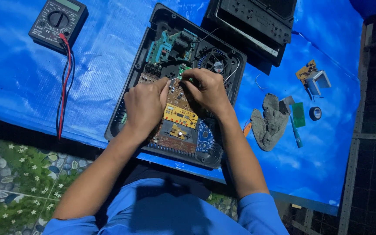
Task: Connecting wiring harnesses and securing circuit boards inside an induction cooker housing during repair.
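Observation:
An opened black appliance case (129, 98) lies on a blue tarp (109, 52) with circuit boards inside: a teal one (164, 45) at the top, brown, yellow (180, 115) and blue ones (204, 137) lower down, and a small fan (217, 65). My left hand (145, 104) and my right hand (207, 91) are both curled over the middle of the boards. Their fingertips meet around a small thin part by a green connector (182, 69). What exactly they pinch is too small to tell.
A black multimeter (57, 24) with red and black leads (64, 87) lies at upper left. The case's black lid (253, 26) sits at the top. To the right lie a grey rag (268, 122), a teal screwdriver (296, 132), small boards and a tape roll (315, 113). A patterned floor mat (18, 178) is at lower left.

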